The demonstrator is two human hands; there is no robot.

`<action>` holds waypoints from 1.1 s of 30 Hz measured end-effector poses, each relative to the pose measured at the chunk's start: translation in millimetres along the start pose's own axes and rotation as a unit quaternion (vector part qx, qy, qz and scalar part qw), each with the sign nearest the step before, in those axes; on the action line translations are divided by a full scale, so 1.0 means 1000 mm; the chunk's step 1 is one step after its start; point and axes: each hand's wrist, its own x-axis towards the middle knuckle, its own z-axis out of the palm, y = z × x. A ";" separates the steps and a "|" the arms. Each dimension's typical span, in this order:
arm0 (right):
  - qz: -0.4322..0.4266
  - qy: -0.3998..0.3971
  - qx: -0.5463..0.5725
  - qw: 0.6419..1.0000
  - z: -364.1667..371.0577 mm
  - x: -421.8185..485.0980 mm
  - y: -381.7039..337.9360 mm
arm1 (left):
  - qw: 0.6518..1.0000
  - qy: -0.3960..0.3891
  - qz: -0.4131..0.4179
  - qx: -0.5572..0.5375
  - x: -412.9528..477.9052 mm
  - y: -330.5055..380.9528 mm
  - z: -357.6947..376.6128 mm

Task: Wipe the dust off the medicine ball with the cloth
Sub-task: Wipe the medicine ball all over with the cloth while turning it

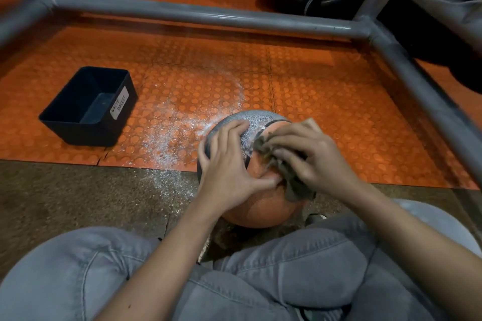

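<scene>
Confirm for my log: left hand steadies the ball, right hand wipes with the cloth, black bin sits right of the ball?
No: the head view shows the black bin left of the ball; the left hand steadies it, the right hand wipes with the cloth.

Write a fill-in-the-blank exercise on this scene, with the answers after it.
The right hand presses a crumpled ____ onto the medicine ball.
The label on the black bin reads WASTE ____.
White dust lies scattered on the ____ studded mat.
Missing words: cloth; basket; orange.
</scene>
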 end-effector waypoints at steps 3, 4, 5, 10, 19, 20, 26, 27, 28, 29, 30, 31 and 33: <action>0.116 0.020 -0.018 0.993 -0.007 0.013 0.034 | 1.000 -0.011 -0.001 0.009 0.003 0.002 0.001; 0.153 0.029 -0.021 0.988 -0.009 0.015 0.040 | 1.000 -0.015 -0.004 0.009 0.003 0.002 0.001; 0.171 0.037 -0.025 0.984 -0.008 0.015 0.042 | 1.000 -0.015 -0.006 0.009 0.004 0.002 0.001; 0.041 0.030 -0.018 0.999 0.007 0.000 -0.004 | 1.000 0.007 -0.005 0.008 0.002 -0.002 0.000; 0.182 0.070 -0.018 0.981 0.000 0.017 0.041 | 1.000 0.001 -0.004 0.019 0.006 -0.001 0.003; 0.172 0.074 -0.019 0.982 0.002 0.015 0.036 | 1.000 0.004 -0.004 0.019 0.005 -0.001 0.004; 0.044 0.061 0.005 0.997 0.013 0.007 -0.001 | 1.000 0.005 -0.002 0.007 0.004 -0.002 0.002; 0.058 0.069 0.004 0.996 0.011 0.010 0.006 | 1.000 0.003 -0.005 0.008 0.004 -0.002 0.001; 0.093 0.079 0.004 0.993 0.010 0.013 0.016 | 1.000 -0.005 -0.008 0.010 0.004 -0.002 0.000; 0.145 0.089 0.011 0.985 0.007 0.015 0.027 | 1.000 -0.013 -0.009 0.010 0.003 -0.002 -0.001; 0.204 0.094 0.028 0.974 0.004 0.017 0.037 | 1.000 -0.019 -0.009 0.010 0.003 -0.002 -0.002; 0.250 0.093 0.048 0.962 0.002 0.017 0.044 | 1.000 -0.026 -0.011 0.010 0.003 -0.002 -0.003; 0.279 0.093 0.047 0.955 0.004 0.015 0.044 | 0.999 -0.038 -0.013 0.020 0.003 0.001 -0.004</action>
